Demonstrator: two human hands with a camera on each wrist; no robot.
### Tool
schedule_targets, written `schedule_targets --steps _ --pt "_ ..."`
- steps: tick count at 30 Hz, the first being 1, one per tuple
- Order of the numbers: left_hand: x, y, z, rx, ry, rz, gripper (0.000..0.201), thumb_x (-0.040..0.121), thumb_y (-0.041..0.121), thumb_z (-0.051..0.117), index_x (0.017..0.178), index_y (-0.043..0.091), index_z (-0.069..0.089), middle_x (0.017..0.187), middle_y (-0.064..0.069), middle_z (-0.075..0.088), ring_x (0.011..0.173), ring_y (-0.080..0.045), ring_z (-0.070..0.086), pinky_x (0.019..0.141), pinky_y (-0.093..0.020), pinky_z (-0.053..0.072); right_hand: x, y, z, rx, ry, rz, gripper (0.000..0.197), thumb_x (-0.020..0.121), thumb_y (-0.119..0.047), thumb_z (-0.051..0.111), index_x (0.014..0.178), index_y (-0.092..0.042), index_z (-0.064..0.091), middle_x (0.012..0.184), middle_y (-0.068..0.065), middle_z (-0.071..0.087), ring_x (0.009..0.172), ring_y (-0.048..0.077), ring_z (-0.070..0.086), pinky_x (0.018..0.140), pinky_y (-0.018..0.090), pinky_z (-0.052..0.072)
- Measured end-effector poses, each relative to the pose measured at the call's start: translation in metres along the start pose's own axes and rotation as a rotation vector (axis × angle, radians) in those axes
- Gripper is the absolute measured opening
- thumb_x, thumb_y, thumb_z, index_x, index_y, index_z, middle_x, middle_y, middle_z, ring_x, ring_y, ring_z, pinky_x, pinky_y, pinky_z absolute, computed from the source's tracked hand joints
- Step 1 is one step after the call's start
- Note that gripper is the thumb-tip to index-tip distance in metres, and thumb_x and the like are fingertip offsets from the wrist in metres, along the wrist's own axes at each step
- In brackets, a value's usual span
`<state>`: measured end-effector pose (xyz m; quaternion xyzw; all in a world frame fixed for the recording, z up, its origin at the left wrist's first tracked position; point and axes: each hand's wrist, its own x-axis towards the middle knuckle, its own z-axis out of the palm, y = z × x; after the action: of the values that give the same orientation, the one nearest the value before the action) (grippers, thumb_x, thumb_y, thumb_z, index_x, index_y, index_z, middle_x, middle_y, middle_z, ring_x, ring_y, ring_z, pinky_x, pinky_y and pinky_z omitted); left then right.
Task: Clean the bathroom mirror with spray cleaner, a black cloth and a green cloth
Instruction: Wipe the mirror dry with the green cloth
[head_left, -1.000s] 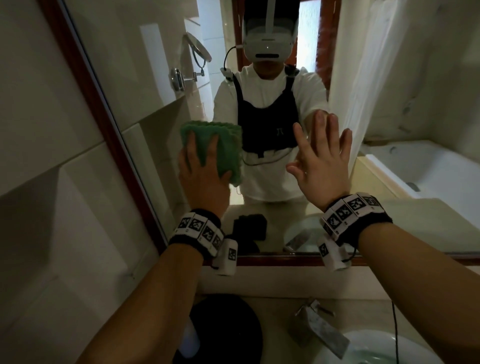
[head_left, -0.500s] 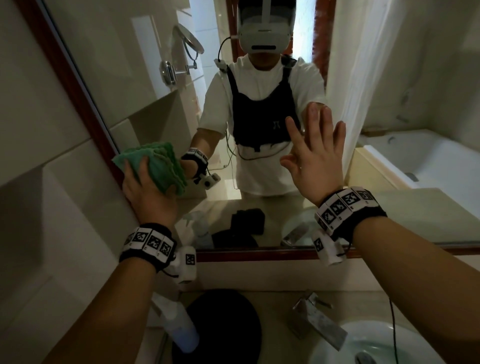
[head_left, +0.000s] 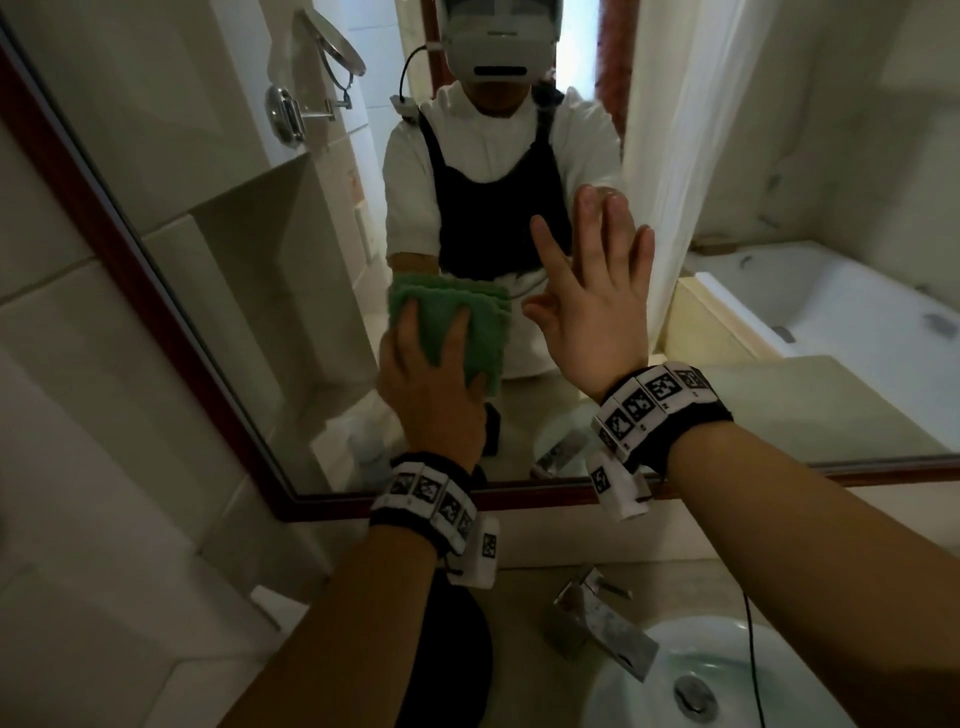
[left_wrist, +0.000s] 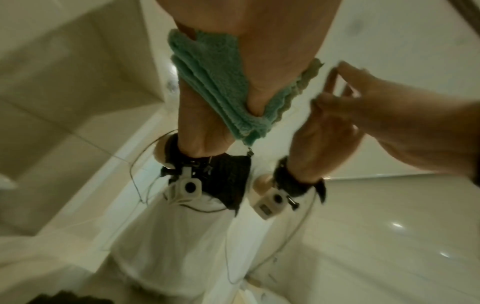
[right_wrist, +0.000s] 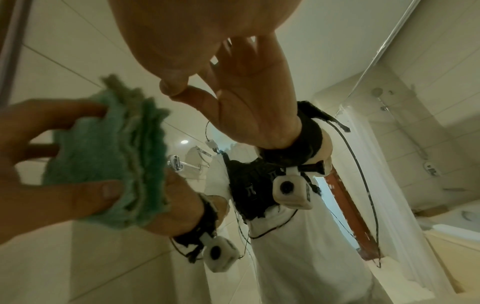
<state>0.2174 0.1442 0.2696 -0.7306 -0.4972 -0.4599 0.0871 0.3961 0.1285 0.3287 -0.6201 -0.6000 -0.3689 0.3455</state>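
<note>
Left hand (head_left: 423, 384) gripping green cloth (head_left: 457, 322) has slid right across mirror (head_left: 234, 249); right hand (head_left: 597, 312) stays splayed open

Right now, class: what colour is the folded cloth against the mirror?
Green; the folded fleecy cloth shows best in the head view.

Fluffy green cloth (head_left: 483, 322), glossy mirror (head_left: 234, 260)
</note>
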Motion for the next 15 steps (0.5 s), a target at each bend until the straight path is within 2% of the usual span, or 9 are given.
schedule_targets --steps 3,6,8,10,13,15 --pt "-0.002 0.017 0.008 -0.002 0.012 0.015 0.077 0.074 0.033 0.071 0.146 0.034 0.045 0.160 -0.008 0.013 0.141 -0.038 0.019 0.105 -0.059 0.033 0.000 0.001 0.001 0.005 0.016 -0.002 0.074 0.093 -0.049 0.059 0.155 -0.028 0.027 0.163 0.017 0.012 0.151 0.034 -0.001 0.115 0.066 0.010" --pt "0.000 -0.007 0.006 0.044 0.016 0.025 0.085 0.074 0.028 0.080 0.148 0.035 0.038 0.162 -0.009 0.013 0.143 -0.038 0.020 0.110 -0.057 0.030 -0.001 0.002 0.002 0.020 0.019 -0.009 0.074 0.092 -0.050 0.060 0.155 -0.027 0.028 0.163 0.018 0.013 0.150 0.037 0.004 0.116 0.066 0.009" --pt "0.003 -0.035 -0.002 0.031 0.023 -0.104 0.093 0.074 0.026 0.082 0.150 0.037 0.029 0.165 -0.011 0.010 0.146 -0.042 0.017 0.113 -0.058 0.027 -0.001 0.002 0.003 0.022 0.022 -0.013 0.075 0.091 -0.049 0.061 0.155 -0.027 0.029 0.163 0.018 0.014 0.150 0.038 0.005 0.115 0.067 0.010" --pt "0.004 -0.066 -0.015 -0.004 0.049 -0.251 0.097 0.075 0.023 0.083 0.150 0.034 0.022 0.165 -0.014 0.007 0.147 -0.044 0.015 0.113 -0.060 0.030 -0.001 0.002 0.003 0.019 0.024 -0.008 0.075 0.091 -0.049 0.062 0.155 -0.027 0.029 0.162 0.019 0.015 0.150 0.040 0.007 0.114 0.068 0.012" --pt "0.004 -0.098 -0.034 0.022 0.143 -0.248 0.097 0.069 0.021 0.085 0.148 0.022 0.029 0.160 -0.023 0.020 0.141 -0.046 0.028 0.114 -0.052 0.029 -0.002 0.000 0.004 0.007 0.021 0.001 0.076 0.091 -0.048 0.062 0.155 -0.028 0.027 0.162 0.019 0.014 0.149 0.040 0.006 0.114 0.068 0.012" --pt "0.005 -0.102 -0.038 0.032 0.170 -0.241 0.095 0.067 0.022 0.085 0.147 0.018 0.033 0.158 -0.024 0.025 0.137 -0.047 0.033 0.113 -0.049 0.030 -0.002 0.000 0.004 0.008 0.020 0.006 0.076 0.091 -0.047 0.062 0.155 -0.028 0.027 0.162 0.019 0.014 0.150 0.039 0.005 0.114 0.068 0.011"
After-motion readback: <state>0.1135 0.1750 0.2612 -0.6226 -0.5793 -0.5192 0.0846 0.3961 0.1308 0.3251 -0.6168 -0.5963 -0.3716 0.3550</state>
